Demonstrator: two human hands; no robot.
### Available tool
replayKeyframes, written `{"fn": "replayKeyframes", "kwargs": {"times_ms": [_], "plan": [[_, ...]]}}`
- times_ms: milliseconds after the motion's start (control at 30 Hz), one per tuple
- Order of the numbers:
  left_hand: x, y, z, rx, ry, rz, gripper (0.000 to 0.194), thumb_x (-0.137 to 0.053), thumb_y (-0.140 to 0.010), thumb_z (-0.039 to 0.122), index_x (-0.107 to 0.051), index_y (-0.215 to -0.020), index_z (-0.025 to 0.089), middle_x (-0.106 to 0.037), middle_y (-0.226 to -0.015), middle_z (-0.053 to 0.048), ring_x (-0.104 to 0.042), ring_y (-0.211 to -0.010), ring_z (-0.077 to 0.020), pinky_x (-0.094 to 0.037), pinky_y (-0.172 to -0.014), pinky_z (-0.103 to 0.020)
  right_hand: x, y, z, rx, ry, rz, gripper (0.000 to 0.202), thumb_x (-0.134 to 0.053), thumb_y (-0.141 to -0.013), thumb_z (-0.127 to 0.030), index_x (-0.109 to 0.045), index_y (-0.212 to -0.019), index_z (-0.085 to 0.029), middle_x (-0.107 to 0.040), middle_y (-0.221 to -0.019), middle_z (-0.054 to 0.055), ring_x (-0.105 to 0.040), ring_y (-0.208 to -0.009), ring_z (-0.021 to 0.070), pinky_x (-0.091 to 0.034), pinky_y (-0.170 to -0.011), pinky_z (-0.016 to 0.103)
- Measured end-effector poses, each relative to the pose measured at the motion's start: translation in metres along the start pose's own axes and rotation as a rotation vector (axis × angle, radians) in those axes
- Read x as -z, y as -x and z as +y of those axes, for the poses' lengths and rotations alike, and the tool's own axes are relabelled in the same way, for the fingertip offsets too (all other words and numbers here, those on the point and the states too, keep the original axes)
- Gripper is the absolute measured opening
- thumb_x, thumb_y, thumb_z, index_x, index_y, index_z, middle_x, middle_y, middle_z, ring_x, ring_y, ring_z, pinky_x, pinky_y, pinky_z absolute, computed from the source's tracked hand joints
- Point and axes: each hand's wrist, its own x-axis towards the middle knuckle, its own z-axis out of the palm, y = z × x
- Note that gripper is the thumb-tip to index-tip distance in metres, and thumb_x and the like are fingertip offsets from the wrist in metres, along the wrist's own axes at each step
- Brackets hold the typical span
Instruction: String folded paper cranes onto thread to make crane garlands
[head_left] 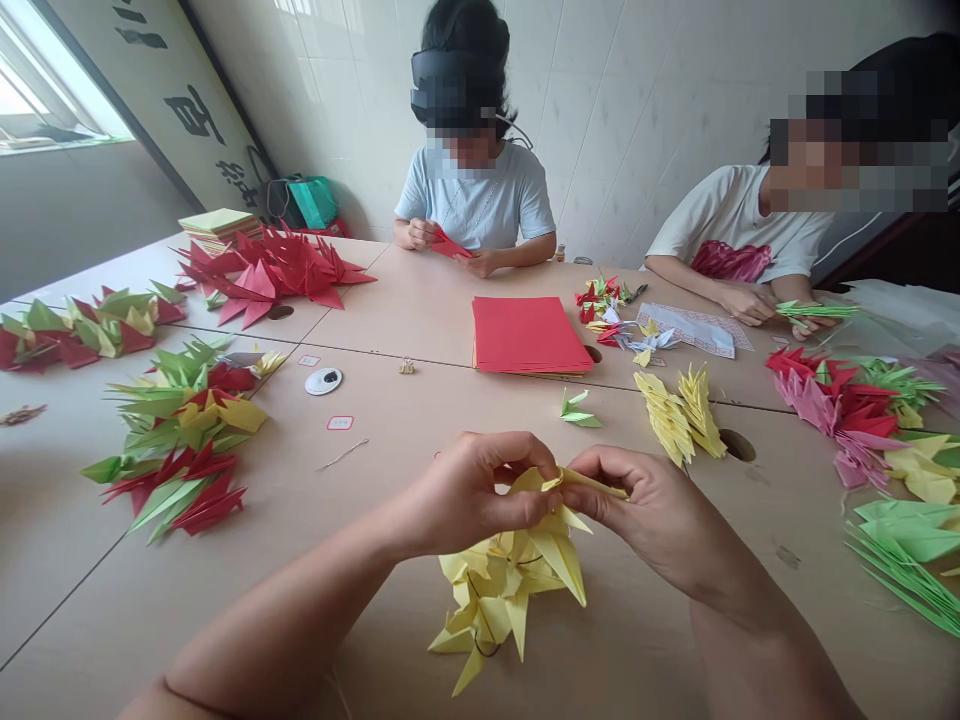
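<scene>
Both of my hands meet over the near middle of the table. My left hand [487, 495] pinches a yellow folded paper piece [551, 480] at the top of a yellow paper cluster. My right hand [645, 505] is closed on the right end of that folded paper, its fingertips close to the left ones. Below them hangs the cluster of pointed yellow paper shapes [499, 590], with a dark thread showing among them. Whether its lower end touches the table cannot be made out.
Red paper sheets [529, 335] lie stacked beyond my hands. Folded paper chains [191, 430] lie left, others [836, 410] right. Yellow folded pieces [675, 415] sit near a table hole [737, 445]. Two people sit across, one holding red paper [450, 243], one green strips [814, 311].
</scene>
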Motion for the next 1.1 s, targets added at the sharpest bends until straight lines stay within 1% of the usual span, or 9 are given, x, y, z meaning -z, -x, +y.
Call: {"fn": "replayKeyframes", "kwargs": {"times_ms": [67,233,433,533,633,767,867,1033,1100], "plan": [[0.0001,0.0001,-0.0003,0.022,0.057,-0.012,0.012,-0.063,-0.082,0.028,-0.06,-0.083,0.016,-0.055,-0.068,0.003,-0.046,-0.06,-0.0077,-0.039,-0.056,-0.019,0.0003,-0.0004,0.0014,-0.005,-0.001,-0.005,0.032,-0.064,-0.081,-0.05,-0.063,-0.074,-0.019,-0.056,-0.066,-0.002,-0.05,-0.062,0.0123,-0.041,-0.053,0.022],[0.0008,-0.0002,-0.0004,0.06,0.187,-0.033,0.009,-0.063,-0.082,0.023,-0.059,-0.081,0.015,-0.056,-0.07,0.002,-0.048,-0.061,-0.0076,-0.041,-0.056,-0.019,0.0015,-0.0015,0.0024,0.022,0.016,0.002,0.031,-0.062,-0.083,-0.048,-0.061,-0.072,-0.019,-0.054,-0.066,-0.002,-0.049,-0.063,0.0122,-0.041,-0.055,0.022],[0.0035,-0.003,-0.0005,0.128,0.322,-0.053,0.02,-0.065,-0.083,0.033,-0.058,-0.081,0.014,-0.06,-0.073,-0.001,-0.053,-0.062,-0.0094,-0.043,-0.057,-0.021,0.0035,-0.004,0.0033,0.029,-0.06,-0.012,0.033,-0.063,-0.082,-0.05,-0.063,-0.075,-0.018,-0.057,-0.069,0.0,-0.052,-0.065,0.0129,-0.044,-0.057,0.023],[0.0051,-0.0043,0.0004,0.143,0.383,-0.085,0.026,-0.071,-0.078,0.036,-0.057,-0.082,0.015,-0.062,-0.076,-0.002,-0.056,-0.065,-0.01,-0.044,-0.059,-0.022,0.0045,-0.005,0.0033,0.019,-0.107,-0.031,0.035,-0.065,-0.08,-0.052,-0.063,-0.072,-0.017,-0.054,-0.068,-0.001,-0.049,-0.064,0.0119,-0.041,-0.056,0.022],[0.0054,-0.0044,0.0004,0.165,0.411,-0.1,0.03,-0.077,-0.072,0.035,-0.058,-0.082,0.015,-0.061,-0.074,0.0,-0.055,-0.064,-0.0094,-0.042,-0.059,-0.021,0.005,-0.0052,0.0023,-0.003,-0.148,-0.064,0.037,-0.067,-0.077,-0.052,-0.059,-0.068,-0.017,-0.047,-0.064,-0.004,-0.043,-0.06,0.0098,-0.037,-0.053,0.021],[0.0038,-0.0028,-0.0011,0.166,0.369,-0.084,0.03,-0.078,-0.071,0.035,-0.059,-0.081,0.015,-0.061,-0.074,0.0,-0.053,-0.06,-0.0083,-0.039,-0.053,-0.021,0.0044,-0.0047,0.0025,-0.032,-0.199,-0.082,0.036,-0.071,-0.074,-0.049,-0.057,-0.066,-0.017,-0.045,-0.062,-0.005,-0.04,-0.057,0.0089,-0.035,-0.051,0.021],[0.0028,-0.0019,-0.0016,0.156,0.354,-0.074,0.029,-0.077,-0.072,0.034,-0.058,-0.08,0.015,-0.06,-0.074,0.0,-0.052,-0.058,-0.0075,-0.038,-0.051,-0.02,0.0036,-0.0053,0.0045,-0.026,-0.201,-0.073,0.033,-0.069,-0.077,-0.048,-0.059,-0.07,-0.017,-0.047,-0.064,-0.004,-0.041,-0.059,0.0092,-0.035,-0.052,0.021],[0.0041,-0.0027,-0.0007,0.153,0.39,-0.078,0.025,-0.075,-0.075,0.031,-0.058,-0.083,0.015,-0.059,-0.075,0.0,-0.052,-0.062,-0.0072,-0.039,-0.055,-0.02,0.0027,-0.0051,0.0035,0.009,-0.164,-0.055,0.034,-0.064,-0.082,-0.049,-0.061,-0.071,-0.017,-0.052,-0.066,-0.002,-0.047,-0.061,0.0098,-0.04,-0.054,0.021],[0.0047,-0.003,0.0,0.162,0.38,-0.082,0.026,-0.076,-0.074,0.031,-0.058,-0.084,0.015,-0.058,-0.074,0.001,-0.052,-0.062,-0.0074,-0.039,-0.056,-0.02,0.0021,-0.0028,0.0022,0.018,-0.162,-0.028,0.029,-0.063,-0.083,-0.048,-0.062,-0.082,-0.019,-0.056,-0.072,-0.001,-0.053,-0.066,0.0116,-0.046,-0.058,0.021]]}}
